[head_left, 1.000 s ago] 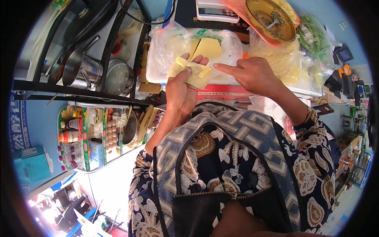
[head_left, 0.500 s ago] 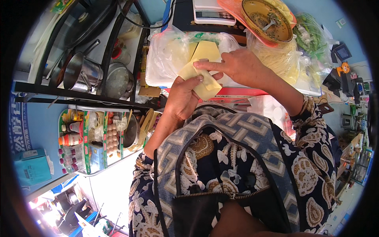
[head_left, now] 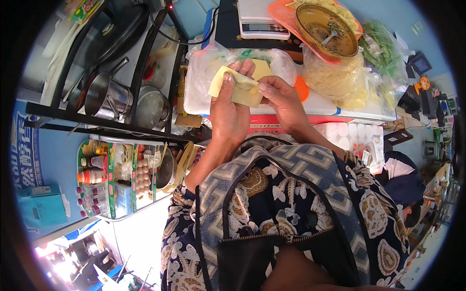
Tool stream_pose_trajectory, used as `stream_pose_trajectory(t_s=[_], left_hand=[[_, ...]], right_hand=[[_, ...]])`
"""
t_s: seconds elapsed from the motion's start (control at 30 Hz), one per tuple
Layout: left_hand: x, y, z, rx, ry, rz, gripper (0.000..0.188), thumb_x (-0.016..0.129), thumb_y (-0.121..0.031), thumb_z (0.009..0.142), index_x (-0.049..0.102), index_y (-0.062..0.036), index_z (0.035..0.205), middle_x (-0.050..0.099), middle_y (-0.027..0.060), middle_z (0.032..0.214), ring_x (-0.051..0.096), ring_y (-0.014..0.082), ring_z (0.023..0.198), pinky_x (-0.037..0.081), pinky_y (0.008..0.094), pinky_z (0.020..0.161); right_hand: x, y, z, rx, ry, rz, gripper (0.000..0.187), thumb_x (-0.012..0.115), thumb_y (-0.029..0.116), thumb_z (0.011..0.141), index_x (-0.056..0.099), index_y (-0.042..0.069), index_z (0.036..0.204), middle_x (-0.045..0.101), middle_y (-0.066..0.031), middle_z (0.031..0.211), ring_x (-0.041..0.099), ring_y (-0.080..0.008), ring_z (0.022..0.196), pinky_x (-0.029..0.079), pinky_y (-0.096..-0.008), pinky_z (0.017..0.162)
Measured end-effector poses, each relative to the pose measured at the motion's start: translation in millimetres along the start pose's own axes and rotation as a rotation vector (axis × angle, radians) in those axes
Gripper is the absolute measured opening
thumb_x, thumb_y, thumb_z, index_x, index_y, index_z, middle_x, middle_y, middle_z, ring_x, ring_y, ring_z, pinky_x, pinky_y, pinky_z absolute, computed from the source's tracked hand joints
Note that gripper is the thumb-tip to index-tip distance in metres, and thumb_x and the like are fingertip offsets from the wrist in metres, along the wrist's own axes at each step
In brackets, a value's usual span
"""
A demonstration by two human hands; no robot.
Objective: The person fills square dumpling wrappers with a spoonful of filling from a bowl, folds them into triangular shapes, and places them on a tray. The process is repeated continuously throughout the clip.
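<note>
A pale yellow square dough wrapper (head_left: 248, 95) is held in both hands above a white box. My left hand (head_left: 228, 114) grips its left part, thumb on top and fingers behind. My right hand (head_left: 286, 102) pinches the right edge between thumb and fingers. A small lump shows in the wrapper near its right side; I cannot tell what it is. Beyond the hands, more yellow wrappers (head_left: 262, 69) lie in a clear plastic bag (head_left: 201, 65). At the far right stands a brown patterned bowl (head_left: 307, 26) with dark green bits and a spoon (head_left: 330, 37) in it.
Under the bowl is an orange tray (head_left: 277, 10) with folded dough pieces. Bags of noodles (head_left: 335, 77) and green vegetables (head_left: 383, 46) sit at the right. A white scale (head_left: 263, 28) stands at the back. On the left, a black rack (head_left: 92, 123) holds pots.
My right hand has drawn back from over the wrapper and now pinches its right edge. My left hand has shifted its hold, with its fingers behind the wrapper. An orange object beside the bag has come into view.
</note>
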State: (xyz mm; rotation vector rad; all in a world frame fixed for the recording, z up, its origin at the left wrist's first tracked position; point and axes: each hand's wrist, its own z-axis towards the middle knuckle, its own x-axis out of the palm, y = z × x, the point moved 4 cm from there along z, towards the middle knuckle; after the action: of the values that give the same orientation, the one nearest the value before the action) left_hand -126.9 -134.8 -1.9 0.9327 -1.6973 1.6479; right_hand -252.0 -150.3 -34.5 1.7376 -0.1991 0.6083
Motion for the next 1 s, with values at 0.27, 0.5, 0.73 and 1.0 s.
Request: stream_pose_trajectory(t_s=[0.27,0.5,0.73,1.0], left_hand=[[-2.4,9.2,2.3,-0.043,-0.05,-0.085,0.039,0.04,-0.022,0.103,0.04,0.004,0.131,0.055,0.018,0.126,0.05,0.0273,0.124,0.039,0.0404,0.105],[-3.4,8.1,-1.6,0.019,-0.018,0.125,0.028,0.05,-0.017,0.099,0.054,0.0043,0.116,0.066,0.0108,0.099,0.06,0.0211,0.101,0.044,0.0365,0.098],[1.2,-3.9,-0.6,0.127,-0.007,0.432,0.01,0.067,-0.007,0.089,0.064,-0.0013,0.096,0.067,0.0048,0.091,0.061,0.011,0.087,0.048,0.0245,0.081],[3.2,-9.2,11.0,0.103,0.107,0.944,0.008,0.069,-0.008,0.087,0.067,0.0001,0.087,0.065,0.0,0.079,0.054,0.0045,0.075,0.045,0.0204,0.07]], right_hand=[[4.3,-11.0,-2.2,0.034,-0.093,0.243,0.022,0.067,0.015,0.09,0.063,0.002,0.107,0.065,-0.0022,0.096,0.058,-0.0096,0.088,0.045,-0.0259,0.079],[3.7,12.3,-8.5,-0.331,-0.126,-0.013,0.018,0.065,0.011,0.091,0.064,-0.001,0.104,0.066,-0.0042,0.097,0.059,-0.0108,0.085,0.047,-0.0249,0.078],[13.6,67.7,-15.4,-0.679,0.176,-0.854,0.013,0.068,0.008,0.087,0.067,0.001,0.097,0.065,-0.0053,0.088,0.06,-0.0115,0.079,0.048,-0.0254,0.067],[4.1,78.2,3.9,-0.311,0.333,-0.819,0.021,0.073,0.012,0.083,0.061,0.001,0.097,0.06,-0.0016,0.077,0.055,-0.0066,0.071,0.043,-0.0241,0.062]])
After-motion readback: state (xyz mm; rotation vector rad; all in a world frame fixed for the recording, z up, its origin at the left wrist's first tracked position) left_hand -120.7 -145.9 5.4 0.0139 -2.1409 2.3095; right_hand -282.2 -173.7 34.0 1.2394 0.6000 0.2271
